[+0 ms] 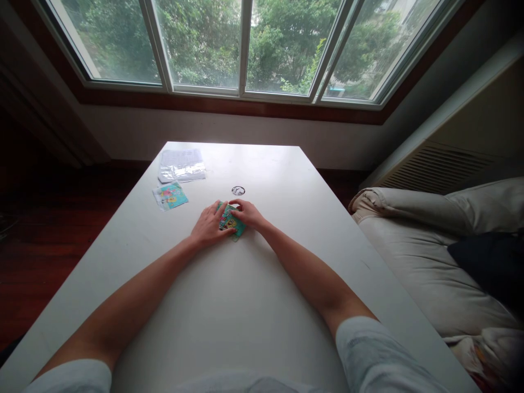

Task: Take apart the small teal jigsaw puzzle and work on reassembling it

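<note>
A small teal picture (pixel 230 220) with bright cartoon figures, which looks like a little jigsaw puzzle, lies on the white table between my hands. My left hand (pixel 209 225) holds its left side, fingers at the upper left edge and thumb along the lower edge. From the right, my right hand (pixel 247 214) grips its upper right part, the thumb over the picture and the index finger curled at the top edge. Parts of the picture are hidden under my fingers. Left of my hands lies a similar teal picture sheet (pixel 171 196), which nothing touches.
A clear plastic bag (pixel 182 165) with something pale in it lies at the table's far left. Beyond my hands is a round, dark-rimmed disc or hole (pixel 238 190) in the white table (pixel 229 305). A beige sofa (pixel 426 262) stands along the right side.
</note>
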`<state>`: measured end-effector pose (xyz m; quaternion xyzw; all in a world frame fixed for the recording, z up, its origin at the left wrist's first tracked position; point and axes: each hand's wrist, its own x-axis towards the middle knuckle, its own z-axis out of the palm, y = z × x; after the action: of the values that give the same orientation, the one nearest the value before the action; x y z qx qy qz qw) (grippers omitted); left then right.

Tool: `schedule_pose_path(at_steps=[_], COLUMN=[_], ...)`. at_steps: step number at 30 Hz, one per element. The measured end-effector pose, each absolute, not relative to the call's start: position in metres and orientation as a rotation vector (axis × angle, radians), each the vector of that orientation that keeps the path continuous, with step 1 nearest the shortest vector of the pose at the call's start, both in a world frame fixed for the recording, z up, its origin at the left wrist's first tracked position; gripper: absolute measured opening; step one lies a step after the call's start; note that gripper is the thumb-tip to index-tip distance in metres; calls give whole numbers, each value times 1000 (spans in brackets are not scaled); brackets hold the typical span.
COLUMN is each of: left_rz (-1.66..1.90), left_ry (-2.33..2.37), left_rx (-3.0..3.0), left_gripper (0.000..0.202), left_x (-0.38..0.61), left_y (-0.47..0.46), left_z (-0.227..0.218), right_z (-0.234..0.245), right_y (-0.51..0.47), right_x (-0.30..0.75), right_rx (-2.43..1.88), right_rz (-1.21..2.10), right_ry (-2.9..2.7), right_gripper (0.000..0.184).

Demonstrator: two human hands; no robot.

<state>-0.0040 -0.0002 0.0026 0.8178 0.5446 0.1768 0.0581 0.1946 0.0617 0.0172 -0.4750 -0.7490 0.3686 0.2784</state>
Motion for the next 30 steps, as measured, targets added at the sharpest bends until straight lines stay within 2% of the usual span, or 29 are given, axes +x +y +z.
schedule_pose_path(at_steps=[3, 8, 15, 18, 22, 26, 30], left_rz=[561, 632, 846, 904, 972, 1059, 1090], left_ry=[1624, 1625, 1630, 1610, 1625, 1607, 1592], left_rx=[2452, 2405, 2252, 2223, 2182, 2167, 2151], left_gripper=[99, 100, 74, 57, 40, 34, 32], left_x=[-7, -9, -10, -12, -14, -14, -14], left_y=[0, 1, 1, 1, 1, 1, 1], left_z=[4, 7, 12, 14, 15, 14, 15], right_z=[17, 21, 15, 10, 5, 2, 2], right_y=[61, 55, 52, 54, 56, 56, 58], right_x=[195, 192, 187, 185, 182, 182, 178], right_rx=[-1132, -881, -651, -629, -744, -882, -933], right_rz=[1224, 1518, 1606, 1536, 1274, 939, 768], right_ry=[-1804, -1528, -1476, -1517, -1652, -1802, -1864], right_gripper=[39, 58, 59, 53, 41, 30, 22])
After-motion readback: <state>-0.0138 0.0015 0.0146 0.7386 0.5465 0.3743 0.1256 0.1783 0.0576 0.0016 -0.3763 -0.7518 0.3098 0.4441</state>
